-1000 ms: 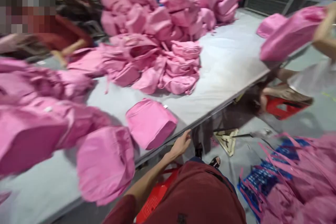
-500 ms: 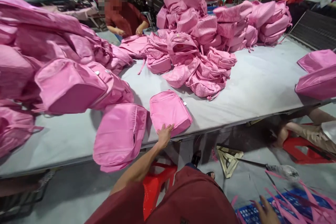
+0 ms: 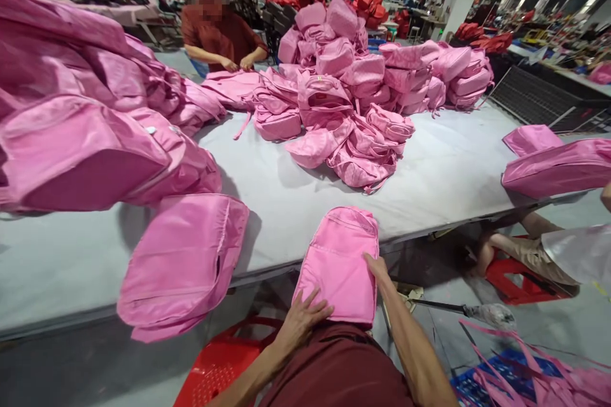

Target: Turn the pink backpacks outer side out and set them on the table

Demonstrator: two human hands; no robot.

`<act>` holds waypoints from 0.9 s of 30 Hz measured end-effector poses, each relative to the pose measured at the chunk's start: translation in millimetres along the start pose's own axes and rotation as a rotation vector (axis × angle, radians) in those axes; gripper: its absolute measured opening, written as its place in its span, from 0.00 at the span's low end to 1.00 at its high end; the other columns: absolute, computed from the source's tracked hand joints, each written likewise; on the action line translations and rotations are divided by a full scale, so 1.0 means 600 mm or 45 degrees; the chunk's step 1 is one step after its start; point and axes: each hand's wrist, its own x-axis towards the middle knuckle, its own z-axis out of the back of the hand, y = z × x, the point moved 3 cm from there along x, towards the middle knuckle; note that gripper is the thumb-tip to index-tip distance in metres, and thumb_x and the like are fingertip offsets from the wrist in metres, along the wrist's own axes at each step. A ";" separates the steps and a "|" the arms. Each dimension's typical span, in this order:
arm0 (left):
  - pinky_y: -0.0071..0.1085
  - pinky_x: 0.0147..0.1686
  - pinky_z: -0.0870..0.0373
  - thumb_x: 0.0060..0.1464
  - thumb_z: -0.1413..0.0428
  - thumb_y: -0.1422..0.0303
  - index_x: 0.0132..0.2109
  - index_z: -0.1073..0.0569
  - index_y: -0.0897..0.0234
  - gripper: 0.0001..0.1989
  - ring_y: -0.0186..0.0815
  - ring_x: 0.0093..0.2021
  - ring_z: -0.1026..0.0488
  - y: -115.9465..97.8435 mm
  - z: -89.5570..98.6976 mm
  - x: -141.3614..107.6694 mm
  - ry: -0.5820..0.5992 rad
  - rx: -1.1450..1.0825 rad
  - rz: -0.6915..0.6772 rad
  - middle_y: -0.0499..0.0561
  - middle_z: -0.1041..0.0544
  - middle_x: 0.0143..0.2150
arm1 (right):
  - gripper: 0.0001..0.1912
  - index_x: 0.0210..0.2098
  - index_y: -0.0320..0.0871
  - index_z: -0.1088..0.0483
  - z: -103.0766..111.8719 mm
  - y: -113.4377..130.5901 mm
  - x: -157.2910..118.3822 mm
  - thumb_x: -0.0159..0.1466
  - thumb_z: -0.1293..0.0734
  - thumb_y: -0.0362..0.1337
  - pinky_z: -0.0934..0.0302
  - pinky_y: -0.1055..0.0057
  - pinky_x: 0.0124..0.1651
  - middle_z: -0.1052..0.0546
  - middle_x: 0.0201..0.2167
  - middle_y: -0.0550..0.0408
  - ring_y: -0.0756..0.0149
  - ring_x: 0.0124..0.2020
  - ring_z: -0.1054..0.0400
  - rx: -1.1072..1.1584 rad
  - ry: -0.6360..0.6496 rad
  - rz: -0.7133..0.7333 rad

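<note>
A flat pink backpack [image 3: 341, 267] lies in front of me, its rounded end on the table and its lower end over the edge, against my body. My left hand [image 3: 304, 320] rests on its lower left face with fingers spread. At the right side, my right hand [image 3: 377, 270] grips the edge; part of its fingers is hidden. To the left, another pink backpack [image 3: 186, 261] hangs partly over the table edge, touched by neither hand.
Large pink backpack heaps stand on the left [image 3: 86, 133] and mid-table [image 3: 334, 95]. More backpacks [image 3: 558, 165] sit far right. A co-worker [image 3: 222, 35] stands across the table [image 3: 443, 172]. Red stools [image 3: 214, 356] and a blue crate of pink straps [image 3: 510, 375] are below.
The backpack has been drawn toward my body and over the table edge. My right hand has come from the blue crate to its right side. My view has turned slightly right.
</note>
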 end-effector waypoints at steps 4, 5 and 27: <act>0.69 0.80 0.51 0.54 0.48 0.82 0.73 0.24 0.37 0.45 0.53 0.81 0.36 0.025 0.013 -0.011 -0.192 -0.022 -0.031 0.46 0.23 0.73 | 0.21 0.46 0.40 0.20 -0.001 0.018 -0.007 0.70 0.35 0.51 0.30 0.61 0.48 0.14 0.42 0.39 0.48 0.46 0.20 -0.134 -0.178 -0.077; 0.67 0.80 0.49 0.52 0.50 0.84 0.73 0.24 0.38 0.47 0.51 0.81 0.36 0.031 0.019 -0.012 -0.230 -0.022 -0.012 0.46 0.23 0.73 | 0.21 0.47 0.41 0.21 0.002 0.028 -0.009 0.71 0.36 0.51 0.31 0.61 0.51 0.14 0.45 0.38 0.48 0.48 0.21 -0.152 -0.214 -0.067; 0.33 0.34 0.26 0.63 0.37 0.39 0.41 0.33 0.57 0.27 0.38 0.29 0.20 -0.179 0.353 0.266 -0.653 -1.438 -0.204 0.46 0.21 0.31 | 0.31 0.65 0.44 0.24 0.207 0.183 -0.147 0.77 0.37 0.60 0.30 0.55 0.64 0.18 0.61 0.39 0.51 0.60 0.23 -0.081 -0.960 0.636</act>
